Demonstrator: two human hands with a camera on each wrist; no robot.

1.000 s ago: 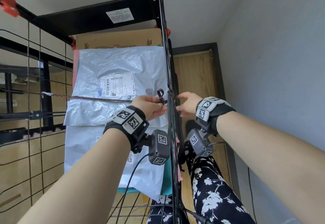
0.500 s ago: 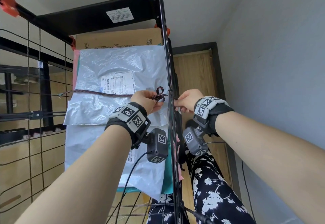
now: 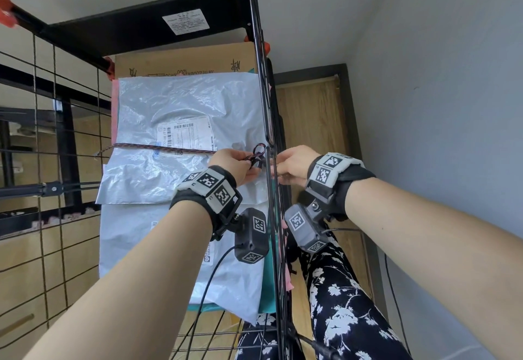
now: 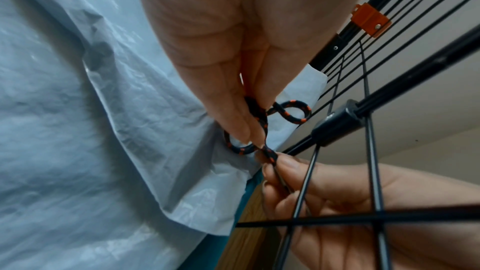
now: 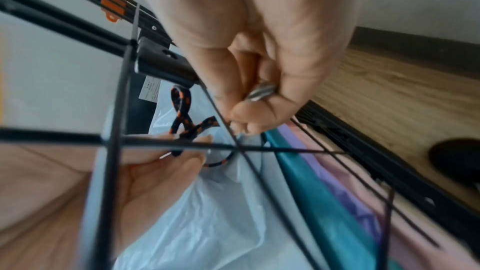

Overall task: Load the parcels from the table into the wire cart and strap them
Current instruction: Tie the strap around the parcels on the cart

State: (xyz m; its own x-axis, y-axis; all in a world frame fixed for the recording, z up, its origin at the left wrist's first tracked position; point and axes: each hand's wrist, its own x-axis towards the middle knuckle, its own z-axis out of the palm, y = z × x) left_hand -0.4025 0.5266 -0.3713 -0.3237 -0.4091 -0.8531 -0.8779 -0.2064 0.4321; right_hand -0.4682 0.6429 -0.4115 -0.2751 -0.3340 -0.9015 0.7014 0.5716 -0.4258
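Grey plastic parcels point(image 3: 169, 99) lie stacked in the black wire cart point(image 3: 271, 218), with a cardboard box point(image 3: 184, 61) behind them. A black strap cord with orange flecks point(image 3: 164, 147) runs across the top parcel's label. Inside the cart's right wire wall, my left hand point(image 3: 249, 161) pinches the cord's loops point(image 4: 296, 110) between thumb and fingertips point(image 4: 241, 130). My right hand point(image 3: 276, 165) is outside that wall. Its fingertips point(image 4: 283, 163) pinch the cord's end just below the left hand point(image 5: 192, 147). The cord point(image 5: 182, 114) crosses itself there.
Teal point(image 5: 311, 182) and pink flat parcels stand on edge against the right wire wall. Orange clips point(image 4: 369, 19) join the cart's frame. A grey wall point(image 3: 438, 105) is close on the right, wooden drawers point(image 3: 34, 260) on the left, my legs point(image 3: 339, 303) beside the cart.
Both hands have moved a little upward along the wire wall. The cord now lies higher across the top parcel, over its label.
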